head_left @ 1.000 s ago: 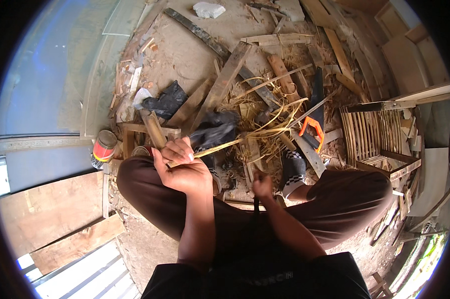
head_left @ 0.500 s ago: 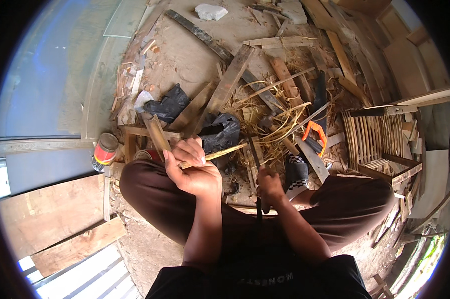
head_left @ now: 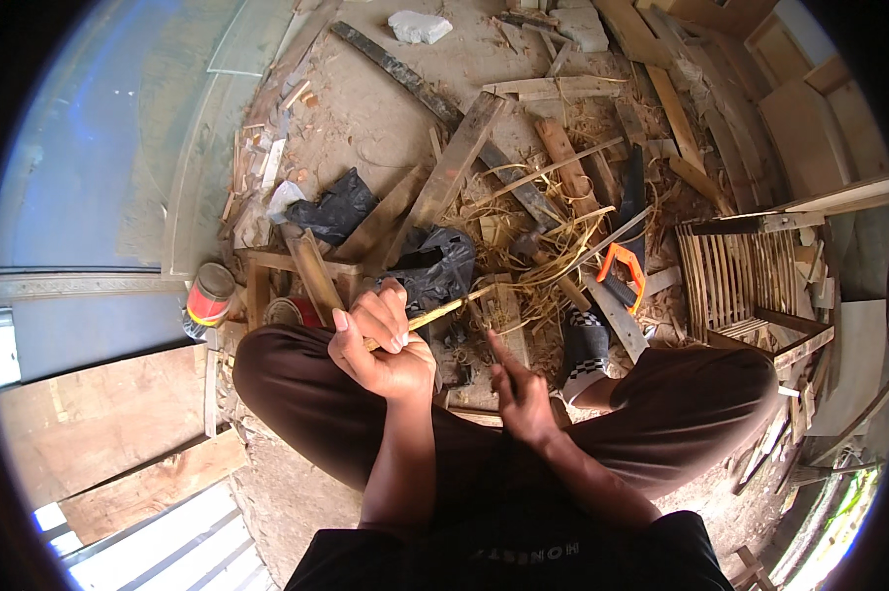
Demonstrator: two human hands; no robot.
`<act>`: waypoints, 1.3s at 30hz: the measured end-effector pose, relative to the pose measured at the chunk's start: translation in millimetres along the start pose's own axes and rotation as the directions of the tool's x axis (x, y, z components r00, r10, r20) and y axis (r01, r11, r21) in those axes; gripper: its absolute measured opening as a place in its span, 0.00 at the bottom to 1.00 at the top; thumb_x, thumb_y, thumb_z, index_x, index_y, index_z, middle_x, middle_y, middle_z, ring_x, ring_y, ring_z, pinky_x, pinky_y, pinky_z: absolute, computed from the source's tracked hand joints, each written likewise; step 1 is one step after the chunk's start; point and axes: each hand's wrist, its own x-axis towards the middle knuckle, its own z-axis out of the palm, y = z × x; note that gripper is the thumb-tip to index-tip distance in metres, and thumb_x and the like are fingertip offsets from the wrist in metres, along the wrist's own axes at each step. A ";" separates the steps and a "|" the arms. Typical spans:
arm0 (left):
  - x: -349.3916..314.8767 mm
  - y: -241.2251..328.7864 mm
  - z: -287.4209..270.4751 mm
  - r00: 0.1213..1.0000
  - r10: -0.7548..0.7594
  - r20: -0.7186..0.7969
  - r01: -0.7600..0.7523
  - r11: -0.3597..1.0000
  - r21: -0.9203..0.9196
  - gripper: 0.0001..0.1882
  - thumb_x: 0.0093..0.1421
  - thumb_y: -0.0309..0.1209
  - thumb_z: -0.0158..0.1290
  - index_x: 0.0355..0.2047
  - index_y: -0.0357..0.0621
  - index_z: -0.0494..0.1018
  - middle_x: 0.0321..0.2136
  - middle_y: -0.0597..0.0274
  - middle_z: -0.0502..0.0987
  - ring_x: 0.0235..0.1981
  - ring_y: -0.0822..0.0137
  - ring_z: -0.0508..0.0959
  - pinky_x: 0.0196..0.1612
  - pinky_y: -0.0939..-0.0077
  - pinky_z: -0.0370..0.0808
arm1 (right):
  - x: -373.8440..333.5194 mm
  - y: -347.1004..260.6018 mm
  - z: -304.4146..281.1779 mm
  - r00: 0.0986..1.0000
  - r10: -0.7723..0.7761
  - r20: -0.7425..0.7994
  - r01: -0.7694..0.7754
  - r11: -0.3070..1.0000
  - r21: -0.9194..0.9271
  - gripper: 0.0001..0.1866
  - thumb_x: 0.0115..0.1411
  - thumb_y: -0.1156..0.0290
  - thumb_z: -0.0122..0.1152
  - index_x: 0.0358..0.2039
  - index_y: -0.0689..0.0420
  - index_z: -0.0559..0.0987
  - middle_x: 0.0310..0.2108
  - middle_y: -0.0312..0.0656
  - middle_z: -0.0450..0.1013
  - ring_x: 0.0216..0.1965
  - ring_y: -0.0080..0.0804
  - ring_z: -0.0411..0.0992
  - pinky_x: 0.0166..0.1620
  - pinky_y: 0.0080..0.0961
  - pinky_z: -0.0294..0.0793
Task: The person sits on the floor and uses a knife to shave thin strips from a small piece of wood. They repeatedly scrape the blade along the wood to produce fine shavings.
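Note:
My left hand [head_left: 380,340] is closed around a thin yellowish bamboo strip [head_left: 454,306] whose free end points right, above my left knee. My right hand [head_left: 516,387] hovers lower right of it with a finger stretched up toward the strip's end; whether it holds anything I cannot tell. I sit cross-legged in brown trousers [head_left: 296,379], one checkered shoe [head_left: 586,352] showing. A heap of curled bamboo shavings [head_left: 543,236] lies just beyond my hands.
A saw with an orange handle [head_left: 622,264] lies right of the shavings. A slatted bamboo crate [head_left: 740,276] stands at right. Black plastic bags [head_left: 341,209], wooden planks [head_left: 454,167], a red-and-yellow can [head_left: 208,298] and boards [head_left: 99,424] at left surround me on the dirt floor.
My left hand has drawn the strip back toward my lap. My right hand has shifted slightly right and raised a finger.

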 end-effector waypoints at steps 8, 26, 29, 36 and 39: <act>-8.3 5.8 0.1 0.998 0.030 -0.062 -0.032 0.999 -0.022 0.28 0.73 0.38 0.37 0.12 0.51 0.52 0.10 0.68 0.54 0.13 0.74 0.53 0.28 0.76 0.56 | 1.3 -54.2 22.7 0.940 -0.337 0.047 0.330 0.937 0.118 0.29 0.68 0.74 0.53 0.69 0.48 0.63 0.36 0.57 0.75 0.39 0.56 0.78 0.42 0.38 0.78; -7.7 5.3 -1.5 0.994 0.044 -0.102 -0.043 0.999 0.006 0.28 0.74 0.37 0.36 0.12 0.51 0.53 0.11 0.67 0.56 0.15 0.74 0.55 0.30 0.77 0.61 | -3.0 12.8 21.0 0.997 -0.051 0.059 0.053 0.998 -0.037 0.28 0.68 0.72 0.52 0.69 0.46 0.64 0.36 0.59 0.75 0.37 0.58 0.77 0.40 0.43 0.77; -0.9 1.5 -3.9 0.989 0.026 -0.143 -0.032 0.999 -0.040 0.28 0.74 0.37 0.36 0.12 0.51 0.53 0.11 0.67 0.56 0.15 0.74 0.56 0.30 0.77 0.61 | -1.5 10.9 30.3 0.974 -0.222 -0.040 0.224 0.974 0.042 0.26 0.69 0.73 0.50 0.68 0.54 0.65 0.42 0.60 0.75 0.39 0.53 0.77 0.44 0.36 0.76; -5.2 1.5 4.9 0.994 0.034 -0.107 -0.035 0.999 -0.012 0.29 0.75 0.38 0.36 0.13 0.51 0.53 0.11 0.68 0.56 0.15 0.73 0.56 0.31 0.76 0.62 | 0.3 -35.7 24.4 0.933 -0.356 0.062 0.352 0.934 0.058 0.28 0.68 0.74 0.53 0.68 0.53 0.64 0.45 0.62 0.76 0.41 0.58 0.77 0.45 0.39 0.78; -1.7 2.7 0.6 0.988 0.049 -0.147 -0.045 0.998 0.034 0.29 0.74 0.39 0.37 0.12 0.51 0.53 0.11 0.67 0.56 0.15 0.73 0.56 0.33 0.75 0.64 | 16.8 13.2 26.5 0.990 -0.139 -0.002 0.139 0.990 0.004 0.27 0.70 0.70 0.50 0.69 0.51 0.63 0.33 0.59 0.75 0.28 0.51 0.76 0.36 0.39 0.78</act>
